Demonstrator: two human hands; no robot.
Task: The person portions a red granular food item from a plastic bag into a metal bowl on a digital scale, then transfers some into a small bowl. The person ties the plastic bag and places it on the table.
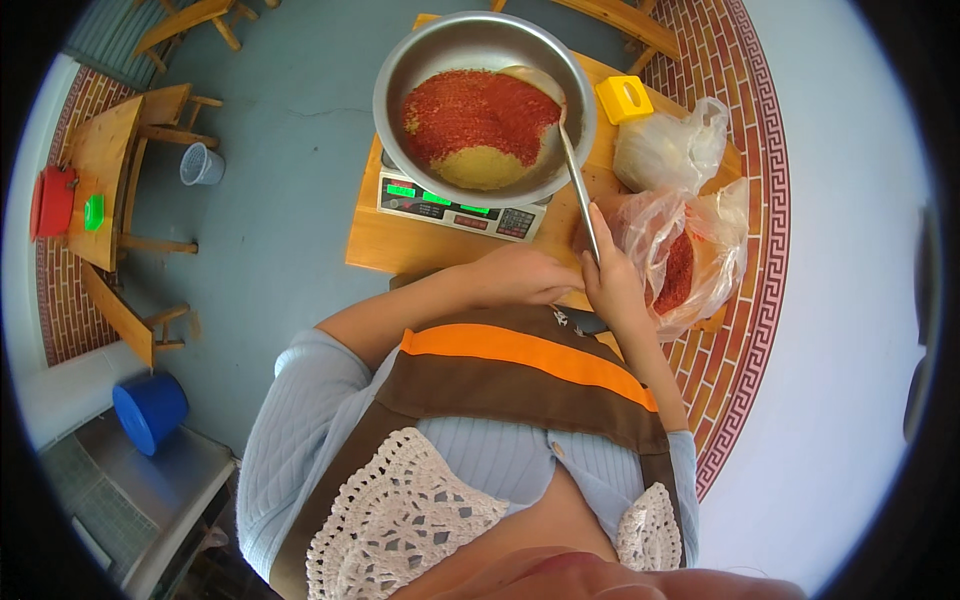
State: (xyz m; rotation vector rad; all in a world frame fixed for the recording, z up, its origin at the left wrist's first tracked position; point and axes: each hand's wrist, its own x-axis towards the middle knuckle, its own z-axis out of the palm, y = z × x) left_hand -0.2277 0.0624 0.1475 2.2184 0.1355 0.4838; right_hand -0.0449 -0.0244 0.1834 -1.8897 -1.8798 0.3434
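Observation:
A wide steel bowl (388, 120) rests on a digital scale (455, 212) on the wooden table. Red chili flakes (465, 110) and a yellowish-tan powder (485, 168) lie inside the bowl. My right hand (612, 272) is closed round the long handle of a metal ladle (577, 180), whose head sits among the flakes at the bowl's right side. Close beside that hand, in front of the scale, my left hand (530, 273) is held with its fingers curled together; nothing shows in it. Right of my right hand stands an opened clear plastic bag (720, 235) with more red flakes.
Behind the opened bag are a white plastic bag (660, 150) and a yellow tissue box (624, 99). The table (372, 235) ends left of the scale. A patterned brick-look wall (765, 200) borders the right side. Benches, another table and a bin (202, 165) stand at left.

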